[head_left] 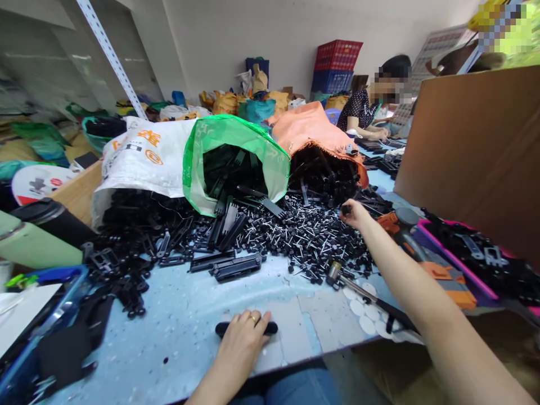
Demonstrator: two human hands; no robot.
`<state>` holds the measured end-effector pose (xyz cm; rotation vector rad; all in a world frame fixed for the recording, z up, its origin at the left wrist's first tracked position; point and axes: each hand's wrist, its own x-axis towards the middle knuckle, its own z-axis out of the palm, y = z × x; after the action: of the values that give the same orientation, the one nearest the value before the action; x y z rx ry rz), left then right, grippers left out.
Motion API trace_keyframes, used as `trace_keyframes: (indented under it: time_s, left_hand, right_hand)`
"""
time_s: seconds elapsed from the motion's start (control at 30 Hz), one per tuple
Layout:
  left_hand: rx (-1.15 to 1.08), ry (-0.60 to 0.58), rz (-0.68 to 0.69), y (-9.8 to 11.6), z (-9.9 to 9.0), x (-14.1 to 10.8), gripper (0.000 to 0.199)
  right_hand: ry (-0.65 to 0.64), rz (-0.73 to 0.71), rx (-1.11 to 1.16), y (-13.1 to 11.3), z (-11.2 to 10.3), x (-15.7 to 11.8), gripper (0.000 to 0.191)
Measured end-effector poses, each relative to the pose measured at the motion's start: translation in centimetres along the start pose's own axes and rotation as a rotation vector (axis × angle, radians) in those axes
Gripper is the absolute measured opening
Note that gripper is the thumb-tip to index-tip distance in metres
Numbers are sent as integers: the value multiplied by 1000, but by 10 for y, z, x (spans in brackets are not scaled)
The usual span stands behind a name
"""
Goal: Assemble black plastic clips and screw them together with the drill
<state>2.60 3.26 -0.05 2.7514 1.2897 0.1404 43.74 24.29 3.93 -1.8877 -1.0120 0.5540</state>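
My left hand [244, 337] is closed over a long black plastic part with rounded ends [270, 328], which lies near the front of the table; most of it is covered by the palm. At the right edge of the pile of pins, my right hand [356, 215] pinches a small black piece [346, 209], too small to name exactly. Beside that forearm spreads a heap of black-headed metal pins [312, 230]. A hammer [337, 274] rests among white discs [367, 324]. Between the hands and the bags lie stacked black slotted parts [238, 266].
A white sack with green lining [236, 124] and an orange sack [307, 129] spill black parts. An orange power drill [400, 225] and a pink-rimmed tray [455, 261] stand right, below a cardboard box [472, 135]. A green bottle [37, 242] is left. Another person [358, 112] sits behind.
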Motion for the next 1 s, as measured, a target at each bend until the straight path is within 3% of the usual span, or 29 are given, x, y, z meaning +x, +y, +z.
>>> trace_keyframes:
  time_s: [0.1,0.17,0.3,0.4,0.47,0.6,0.77,1.0]
  left_hand:
    - [1,-20,-10,0,-3,0,32]
    - [-36,-26,-54,-3,-4,0,28]
    - [-231,-25,-30,-13,-2,-1,29]
    - [-320,-45,-7,-16,-3,-1,30]
    - [-337,-65,-8,-15,-6,0,32]
    - [-335,-79,-19,-8,-13,-1,37]
    - [-316,-71,-21,-2,-14,-2,68]
    - [-363,-21,-19,-7,-10,-6,68]
  right_hand:
    - [-174,-18,73,7,0,-73,23]
    - [-384,-115,70,10,-2,-130,32]
    - [-871,-603,-329,7,-3,-234,46]
    - [-998,-943,-647,6,5,-278,42]
    - [-973,-1023,-790,9,12,-290,42]
    - [-896,-992,-923,15,20,-294,43]
    - [-893,-972,-961,7,21,-301,42]
    - [-813,-965,-946,-7,25,-313,40]
